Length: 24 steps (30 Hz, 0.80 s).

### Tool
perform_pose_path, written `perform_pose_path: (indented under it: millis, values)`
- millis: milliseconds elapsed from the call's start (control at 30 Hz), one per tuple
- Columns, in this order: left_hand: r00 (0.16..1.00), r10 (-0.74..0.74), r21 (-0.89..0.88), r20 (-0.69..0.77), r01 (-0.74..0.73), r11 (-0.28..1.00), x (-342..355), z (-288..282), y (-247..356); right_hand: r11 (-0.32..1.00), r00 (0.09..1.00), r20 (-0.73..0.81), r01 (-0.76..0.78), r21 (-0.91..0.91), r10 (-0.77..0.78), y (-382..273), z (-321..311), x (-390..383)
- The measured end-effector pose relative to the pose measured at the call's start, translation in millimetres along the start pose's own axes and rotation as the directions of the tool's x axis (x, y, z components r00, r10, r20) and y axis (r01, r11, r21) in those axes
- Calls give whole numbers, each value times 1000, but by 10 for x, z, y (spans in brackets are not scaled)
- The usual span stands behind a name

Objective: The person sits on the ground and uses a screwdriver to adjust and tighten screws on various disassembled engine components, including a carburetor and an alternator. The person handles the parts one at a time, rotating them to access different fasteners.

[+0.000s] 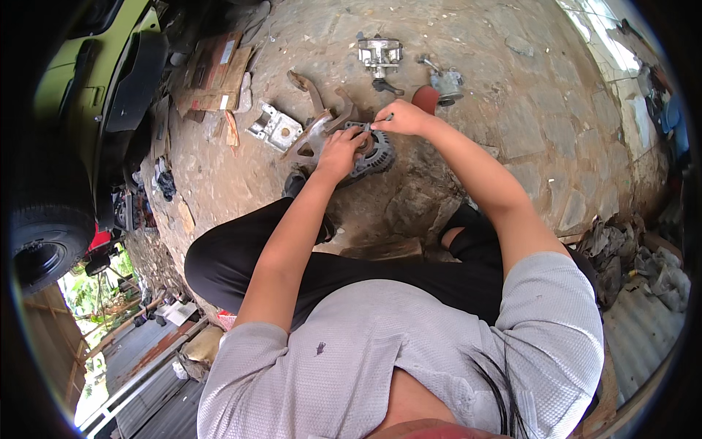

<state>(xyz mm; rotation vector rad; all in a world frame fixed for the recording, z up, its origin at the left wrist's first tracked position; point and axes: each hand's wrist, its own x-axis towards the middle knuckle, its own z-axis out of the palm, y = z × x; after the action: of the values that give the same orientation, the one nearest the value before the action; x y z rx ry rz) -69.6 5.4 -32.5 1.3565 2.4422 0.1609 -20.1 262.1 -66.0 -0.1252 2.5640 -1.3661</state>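
Observation:
In front of my crossed legs, a round finned metal part that looks like an alternator [379, 155] sits on the ground. My left hand [338, 155] lies over its left side, fingers reaching onto the top. At its upper edge my right hand [404, 119] is closed around a thin dark tool [382, 121], whose exact kind is too small to tell. A rusty forked metal arm [313, 139] lies against the part's left side, partly behind my left hand. To the left of that rests a silver metal casting [276, 129].
Farther off lie a silver cast part [380, 57] and a grey metal part [444, 83], with a reddish piece [425, 97] near my right wrist. Cardboard [219, 73] lies at left, beside a green vehicle [88, 80]. Corrugated sheet [647, 329] and plastic bags stand at right.

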Motion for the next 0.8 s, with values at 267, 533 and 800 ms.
perform_pose_path:
  millis: [267, 533, 800]
  values:
    - [877, -464, 165, 127, 442, 882, 240, -107, 326, 993, 996, 62, -64, -99, 70, -67, 11, 14]
    - [994, 101, -57, -41, -103, 993, 196, -17, -183, 996, 994, 93, -41, -84, 49, -96, -1, 4]
    - [920, -348, -22, 179, 358, 934, 301, -229, 205, 993, 993, 69, -92, -79, 98, -131, -28, -2]
